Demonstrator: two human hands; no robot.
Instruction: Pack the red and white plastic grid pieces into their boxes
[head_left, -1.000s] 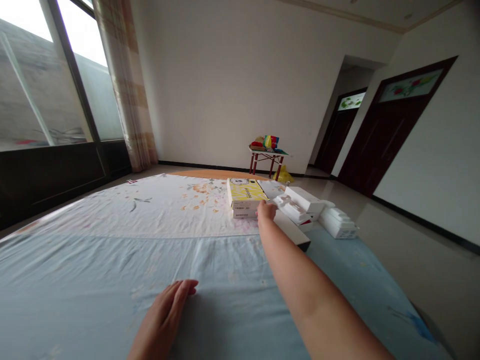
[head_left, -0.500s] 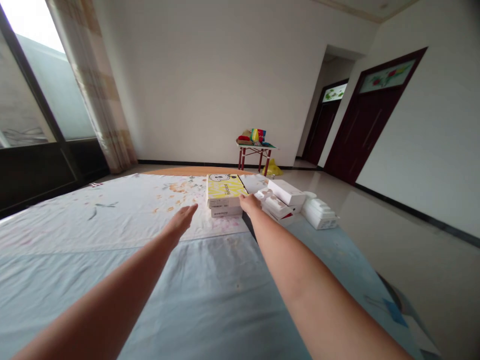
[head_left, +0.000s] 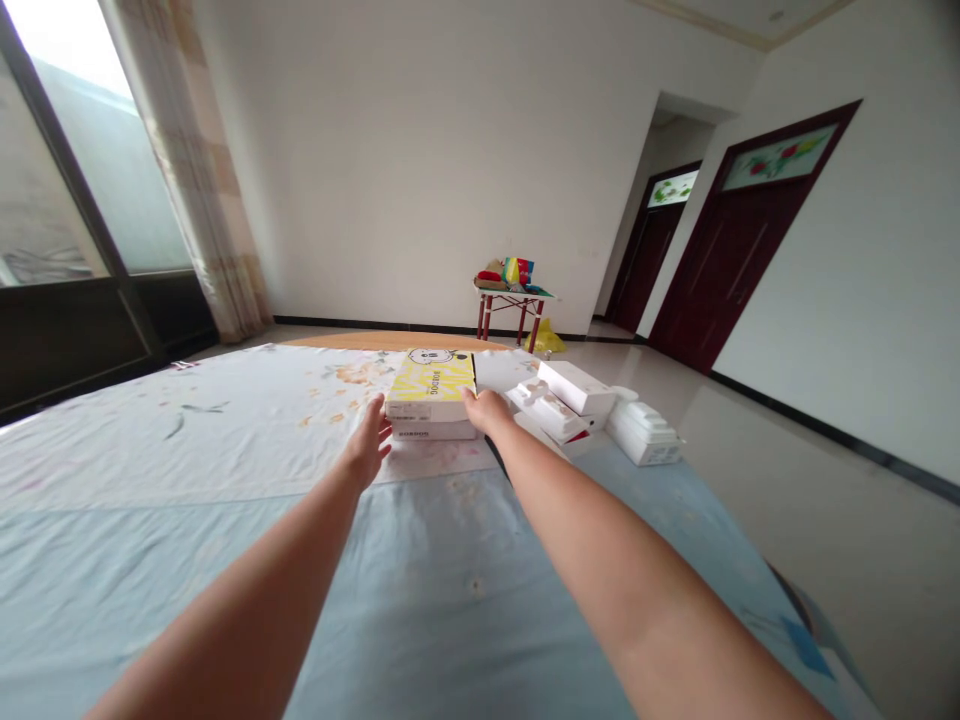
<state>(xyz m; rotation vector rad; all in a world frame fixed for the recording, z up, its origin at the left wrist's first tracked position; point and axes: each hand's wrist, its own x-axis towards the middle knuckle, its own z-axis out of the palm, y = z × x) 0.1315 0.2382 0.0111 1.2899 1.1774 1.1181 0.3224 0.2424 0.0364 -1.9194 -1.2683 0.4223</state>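
A yellow and white lidded cardboard box with a cartoon face and lettering on top lies on the cloth-covered table. My right hand grips its near right corner, thumb on the upper edge; its other fingers are mostly hidden. At the opposite side, my left hand has its thumb at the near left corner and its slightly spread fingers against the left side. The box sits between both hands. Something dark, partly hidden by my right wrist, lies beside the box.
Several white boxes and moulded packing pieces are piled to the right, with a stacked white package near the table's right edge. Farther back stands a small table with colourful things on it, and a yellow bag lies on the floor.
The box has shifted left along the table with my right hand on it. My left hand, apart from it before, has come to its left side.
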